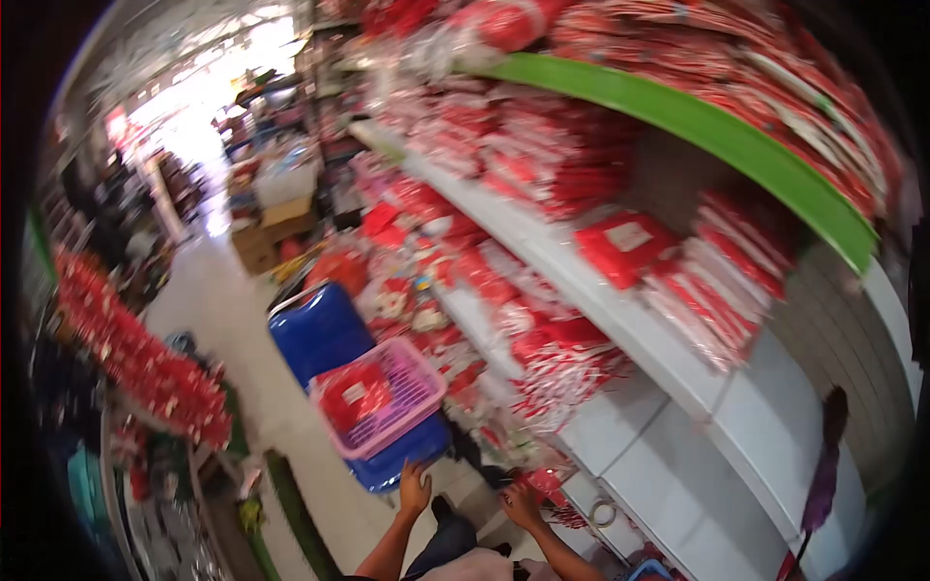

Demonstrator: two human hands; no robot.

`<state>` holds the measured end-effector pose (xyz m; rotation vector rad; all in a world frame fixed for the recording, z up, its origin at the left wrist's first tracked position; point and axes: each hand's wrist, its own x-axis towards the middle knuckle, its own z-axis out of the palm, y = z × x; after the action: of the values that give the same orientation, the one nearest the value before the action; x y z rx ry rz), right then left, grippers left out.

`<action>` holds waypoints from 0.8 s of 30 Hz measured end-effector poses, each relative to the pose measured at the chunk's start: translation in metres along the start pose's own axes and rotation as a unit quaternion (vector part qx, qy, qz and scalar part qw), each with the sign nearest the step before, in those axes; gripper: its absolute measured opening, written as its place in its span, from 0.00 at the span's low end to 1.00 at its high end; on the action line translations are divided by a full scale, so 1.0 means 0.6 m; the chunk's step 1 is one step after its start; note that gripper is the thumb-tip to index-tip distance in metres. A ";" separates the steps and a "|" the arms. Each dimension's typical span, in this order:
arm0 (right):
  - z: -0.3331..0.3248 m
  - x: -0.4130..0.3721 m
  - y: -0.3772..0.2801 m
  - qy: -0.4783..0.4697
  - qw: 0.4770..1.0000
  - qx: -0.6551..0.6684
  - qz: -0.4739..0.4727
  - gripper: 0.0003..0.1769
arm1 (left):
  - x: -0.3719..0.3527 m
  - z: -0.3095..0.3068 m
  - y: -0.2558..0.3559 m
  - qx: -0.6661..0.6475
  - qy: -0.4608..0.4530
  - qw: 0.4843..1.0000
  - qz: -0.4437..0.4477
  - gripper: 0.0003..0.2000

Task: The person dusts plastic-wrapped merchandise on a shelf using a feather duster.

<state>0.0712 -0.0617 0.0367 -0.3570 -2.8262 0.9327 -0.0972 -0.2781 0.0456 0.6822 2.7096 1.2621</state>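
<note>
Resting with its fingers spread, the left hand [415, 487] lies against the near edge of a blue crate [405, 455] that sits on the floor [232, 329] at the near end of the aisle. A pink basket [423, 371] stands on top of that crate, tilted a little, with bagged red goods [354, 395] lying inside it. The right hand [521, 505] is just to the right of the left one, apart from it, and touches a red packet [545, 481] at the foot of the white shelves [620, 320]. Blur hides whether its fingers are closed around the packet, so I cannot tell. A blue bin [320, 331] stands just beyond the basket, farther down the aisle. The shelves run along the right side and are stacked with more red packs [625, 247], under a green shelf edge [697, 121]. A pale ring-shaped thing [603, 512] lies low on the right, near the right hand. On the left, red decorations [136, 358] hang in a row, and cardboard boxes [271, 232] sit far down the aisle.
</note>
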 end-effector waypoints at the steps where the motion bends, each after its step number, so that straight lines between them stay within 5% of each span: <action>1: 0.046 -0.034 0.037 -0.073 0.997 -0.032 -0.004 0.12 | -0.058 -0.013 -0.086 0.042 -0.073 0.994 -0.068 0.17; 3: 0.142 -0.120 0.128 -0.243 0.968 0.018 0.051 0.16 | -0.197 -0.044 -0.237 0.091 -0.151 0.967 -0.182 0.18; 4: 0.128 -0.143 0.134 -0.374 0.927 -0.025 0.003 0.20 | -0.268 -0.063 -0.296 0.119 -0.179 0.939 -0.267 0.21; 5: 0.221 -0.241 0.278 -0.366 0.838 0.316 0.253 0.18 | -0.322 -0.098 -0.314 0.174 -0.250 0.886 -0.350 0.23; 8: 0.173 -0.250 0.317 -0.412 0.810 0.106 0.404 0.17 | -0.479 -0.160 -0.396 0.135 -0.249 0.740 -0.611 0.24; 10: 0.167 -0.224 0.330 -0.396 0.796 0.055 0.454 0.17 | -0.554 -0.204 -0.395 -0.079 -0.144 0.734 -0.659 0.19; 12: 0.175 -0.193 0.346 -0.382 0.809 0.033 0.444 0.16 | -0.603 -0.223 -0.404 -0.424 -0.027 0.689 -0.587 0.15; 14: 0.179 -0.150 0.351 -0.367 0.853 0.020 0.370 0.16 | -0.551 -0.190 -0.405 -0.045 -0.148 0.778 -0.609 0.18; 16: 0.183 -0.109 0.344 -0.341 0.909 0.001 0.241 0.14 | -0.497 -0.160 -0.410 0.120 -0.192 0.813 -0.537 0.22; 20: 0.197 0.034 0.260 -0.218 0.964 -0.128 0.076 0.14 | -0.307 -0.128 -0.379 0.092 -0.066 0.900 -0.420 0.22; 22: 0.178 0.137 0.175 -0.249 0.959 -0.097 0.092 0.12 | -0.200 -0.122 -0.349 0.046 0.035 0.931 -0.361 0.19; 24: 0.204 0.229 0.128 -0.172 0.982 0.009 0.079 0.10 | -0.096 -0.127 -0.312 0.017 0.084 0.939 -0.333 0.19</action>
<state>-0.0730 -0.0343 -0.0988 -0.4663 -3.1335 1.1507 -0.1321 -0.4622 -0.0503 -0.3533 2.7089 1.1182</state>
